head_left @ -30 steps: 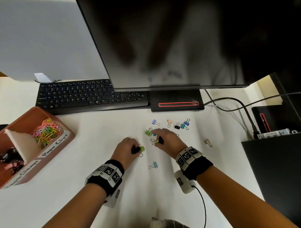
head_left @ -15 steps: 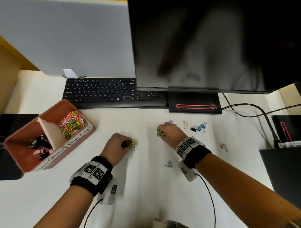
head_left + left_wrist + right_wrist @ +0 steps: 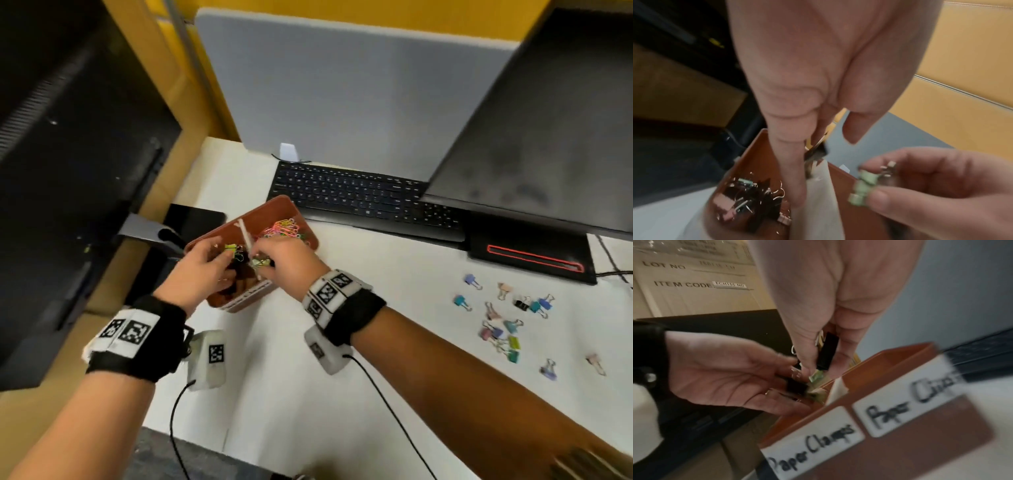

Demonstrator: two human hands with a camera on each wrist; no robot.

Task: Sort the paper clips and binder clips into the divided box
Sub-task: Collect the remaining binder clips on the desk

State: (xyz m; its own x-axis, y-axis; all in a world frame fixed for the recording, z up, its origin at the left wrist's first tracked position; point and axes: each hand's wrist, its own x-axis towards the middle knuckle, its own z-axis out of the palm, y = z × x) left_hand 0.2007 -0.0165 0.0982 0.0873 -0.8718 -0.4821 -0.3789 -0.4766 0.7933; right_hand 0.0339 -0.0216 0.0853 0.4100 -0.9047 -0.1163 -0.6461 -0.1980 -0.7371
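Note:
The brown divided box (image 3: 270, 204) stands on the white desk, left of the keyboard. A white divider (image 3: 246, 236) splits it. Coloured paper clips (image 3: 284, 229) fill the far part, and binder clips (image 3: 748, 194) lie in the near part labelled "Paper Clamps" (image 3: 809, 449). Both hands hover over the near part. My left hand (image 3: 227, 257) holds a black clip (image 3: 795, 387) and a green one (image 3: 231, 247) between thumb and loosely bent fingers. My right hand (image 3: 262, 265) pinches a black clip (image 3: 826, 352) and green clips (image 3: 861, 186). Several loose binder clips (image 3: 507, 325) lie on the desk at the right.
A black keyboard (image 3: 359, 198) and a monitor (image 3: 548, 137) on a red-striped base (image 3: 531, 253) stand behind the box. A second dark monitor (image 3: 68, 171) fills the left. A black slab (image 3: 195, 219) lies left of the box. Wrist-camera cables trail toward me.
Both hands have carried their binder clips from the middle of the desk leftward to above the box. The head view has swung left, so the loose clips now sit at the right.

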